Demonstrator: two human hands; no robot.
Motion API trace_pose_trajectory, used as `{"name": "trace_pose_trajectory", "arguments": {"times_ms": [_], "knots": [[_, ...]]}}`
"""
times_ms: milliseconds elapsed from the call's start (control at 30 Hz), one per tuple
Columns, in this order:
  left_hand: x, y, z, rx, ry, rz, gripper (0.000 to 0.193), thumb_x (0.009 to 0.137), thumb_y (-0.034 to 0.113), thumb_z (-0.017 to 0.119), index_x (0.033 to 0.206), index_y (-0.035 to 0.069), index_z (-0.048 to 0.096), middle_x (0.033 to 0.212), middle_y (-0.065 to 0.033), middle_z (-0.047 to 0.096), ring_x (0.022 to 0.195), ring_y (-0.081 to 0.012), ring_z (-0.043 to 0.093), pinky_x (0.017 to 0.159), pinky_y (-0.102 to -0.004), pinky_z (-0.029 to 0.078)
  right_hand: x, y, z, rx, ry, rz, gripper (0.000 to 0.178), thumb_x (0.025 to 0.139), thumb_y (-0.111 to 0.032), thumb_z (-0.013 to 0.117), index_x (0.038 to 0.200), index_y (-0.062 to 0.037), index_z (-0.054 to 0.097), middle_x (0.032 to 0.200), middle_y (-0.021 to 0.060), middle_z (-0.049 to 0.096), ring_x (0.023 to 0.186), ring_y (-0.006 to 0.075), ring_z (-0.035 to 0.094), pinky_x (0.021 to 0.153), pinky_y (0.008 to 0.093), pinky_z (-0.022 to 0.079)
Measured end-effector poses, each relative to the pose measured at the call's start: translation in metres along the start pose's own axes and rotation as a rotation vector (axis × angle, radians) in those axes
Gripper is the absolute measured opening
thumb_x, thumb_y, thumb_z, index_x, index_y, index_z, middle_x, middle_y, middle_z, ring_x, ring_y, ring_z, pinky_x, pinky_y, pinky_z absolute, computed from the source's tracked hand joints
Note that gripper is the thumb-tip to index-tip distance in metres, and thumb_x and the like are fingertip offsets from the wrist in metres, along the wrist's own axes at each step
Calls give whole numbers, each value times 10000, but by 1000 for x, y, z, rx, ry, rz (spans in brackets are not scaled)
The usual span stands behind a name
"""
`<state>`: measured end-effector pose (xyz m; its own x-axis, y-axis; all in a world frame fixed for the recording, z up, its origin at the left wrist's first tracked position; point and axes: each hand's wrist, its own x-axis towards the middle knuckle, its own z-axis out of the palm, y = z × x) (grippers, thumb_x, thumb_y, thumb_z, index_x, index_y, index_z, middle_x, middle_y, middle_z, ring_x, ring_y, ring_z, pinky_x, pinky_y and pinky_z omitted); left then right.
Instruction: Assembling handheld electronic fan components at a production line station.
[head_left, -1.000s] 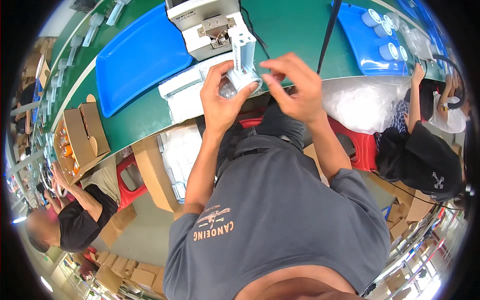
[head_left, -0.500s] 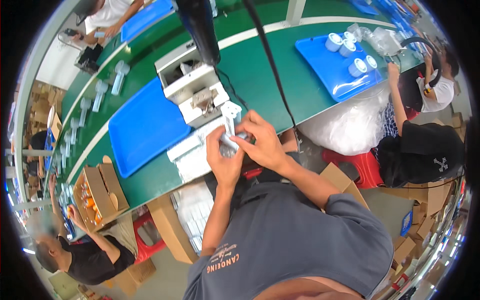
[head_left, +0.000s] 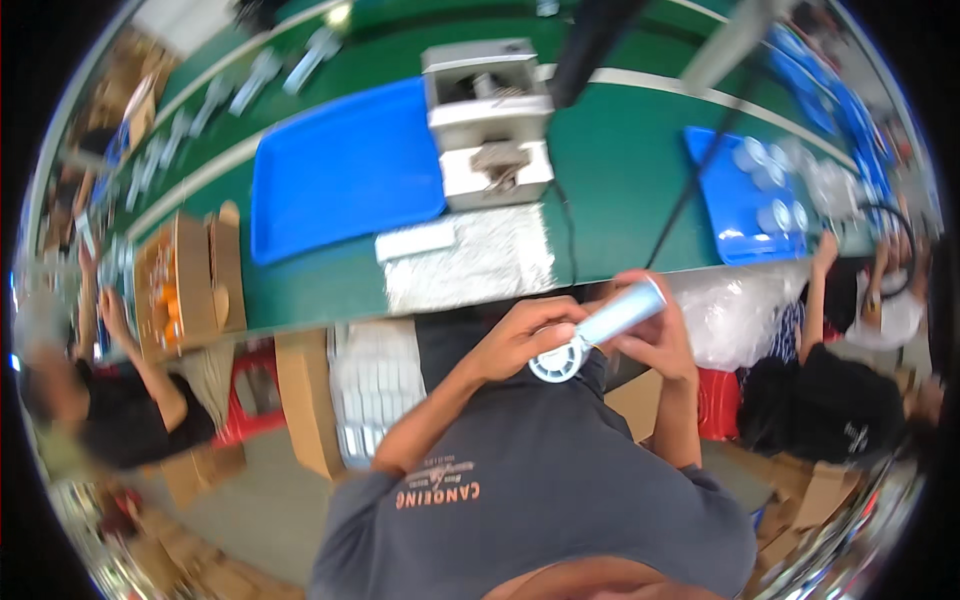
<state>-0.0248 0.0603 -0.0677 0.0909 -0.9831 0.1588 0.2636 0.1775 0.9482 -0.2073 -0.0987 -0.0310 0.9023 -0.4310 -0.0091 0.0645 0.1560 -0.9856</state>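
Note:
In front of my body, past the bench edge, I hold a pale blue handheld fan (head_left: 622,314) with a round, white slotted head. It lies tilted, its head at the lower left and the handle's end at the upper right. My left hand (head_left: 525,338) is closed on it near the neck, the thumb by the head. My right hand (head_left: 660,335) wraps round the handle, with some fingers hidden behind it. Beyond my hands, a white rectangular piece (head_left: 415,241) lies on a crinkled silvery sheet (head_left: 500,262). A white fixture (head_left: 494,178) with a metal part on top stands behind that sheet.
A blue tray (head_left: 350,170) lies left of the fixture; another blue tray (head_left: 735,232) at right carries white cups. Several fans (head_left: 312,60) lie along the green line. A carton (head_left: 195,285) holds orange parts. Packed pieces (head_left: 375,390) fill an open box below the bench. Co-workers sit on both sides.
My view has turned and shifted. Both hands have come back from the fixture toward my body with the fan. Its round head, upright and far before, now points down toward me.

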Motion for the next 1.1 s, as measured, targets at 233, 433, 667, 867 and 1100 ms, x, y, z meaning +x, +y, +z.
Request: {"name": "trace_pose_trajectory", "arguments": {"times_ms": [233,433,667,867,1100], "knots": [[-12,8,13,59,-18,-83,341,971,298,659,1114,-12,662,1037,-116,666,929,-223,658,822,-336,511,-17,-28,-26,-248,0,195,501,926,-430,659,993,66,652,757,90,633,522,127,567,459,236,404],[-49,27,-50,969,801,228,320,761,149,817,1054,75,711,1125,-129,654,1036,-336,629,863,-447,513,19,-75,-131,-330,372,-49,442,968,-428,584,865,2,590,690,84,546,609,184,528,541,299,377],[-58,39,-92,1405,867,-69,458,736,67,811,1169,89,664,1235,-151,567,1173,-378,538,990,-462,434,221,-109,-248,-182,287,50,333,1006,-350,564,1160,-57,598,930,64,668,808,162,636,724,333,526],[-66,45,-100,1225,812,-173,439,663,19,809,1073,72,661,1106,-113,630,1016,-332,594,882,-421,454,442,-32,-258,145,282,117,410,996,-285,609,1296,-14,539,1225,165,689,943,178,646,826,290,527],[-84,58,-85,217,572,-42,402,667,-95,744,1054,2,702,1060,-140,715,1012,-284,684,888,-374,529,573,16,-271,277,576,-13,353,1013,-220,580,1295,-16,523,1116,187,665,978,325,664,857,436,573]]}}
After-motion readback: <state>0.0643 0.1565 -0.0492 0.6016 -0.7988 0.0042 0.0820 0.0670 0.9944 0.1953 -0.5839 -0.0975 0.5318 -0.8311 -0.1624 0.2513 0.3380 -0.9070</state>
